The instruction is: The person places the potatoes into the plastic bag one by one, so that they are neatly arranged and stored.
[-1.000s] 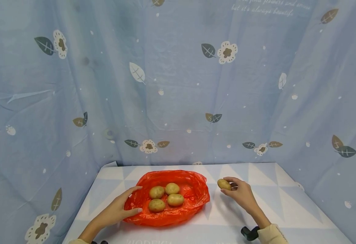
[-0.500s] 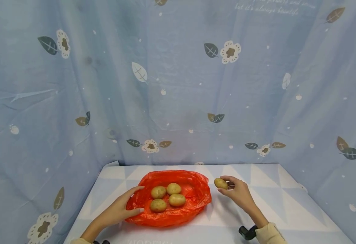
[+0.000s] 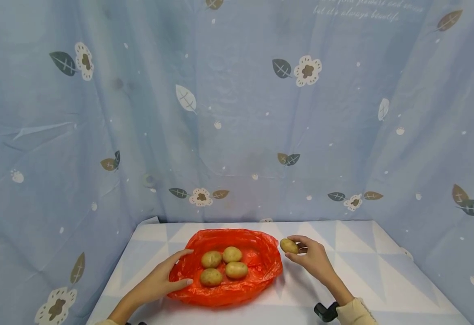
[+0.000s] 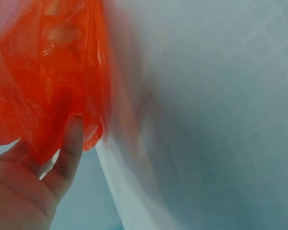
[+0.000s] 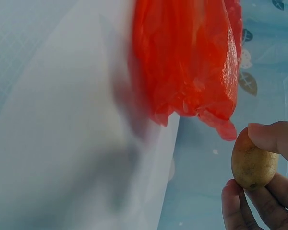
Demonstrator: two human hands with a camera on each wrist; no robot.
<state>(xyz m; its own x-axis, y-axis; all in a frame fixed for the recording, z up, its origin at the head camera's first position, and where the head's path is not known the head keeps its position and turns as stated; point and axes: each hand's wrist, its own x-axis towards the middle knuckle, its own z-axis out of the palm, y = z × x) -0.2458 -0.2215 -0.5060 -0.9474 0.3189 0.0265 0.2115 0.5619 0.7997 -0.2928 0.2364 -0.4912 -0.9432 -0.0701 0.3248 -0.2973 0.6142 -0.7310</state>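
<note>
A red plastic bag [image 3: 257,284] lies spread wide with its mouth facing up, and several potatoes [image 3: 236,270] rest inside it. My left hand [image 3: 160,280] holds the bag's left side, thumb at the front rim and fingers farther back. In the left wrist view the thumb [image 4: 69,153] lies against the crinkled plastic; part of the other fingers is hidden behind it. My right hand [image 3: 313,259] pinches another potato [image 3: 288,246] between thumb and fingertips, raised just off the bag's right rim. The right wrist view shows this potato [image 5: 253,163] close beside the bag's edge.
The table [image 3: 367,280] wears a white and pale blue cover with triangles. Behind it and along both sides hangs a blue curtain [image 3: 237,135] with leaves and flowers. A dark device [image 3: 325,312] sits at the right wrist.
My right hand has carried its potato leftward, closer to the bag's right rim. The left hand stays on the bag. The head view has shifted slightly.
</note>
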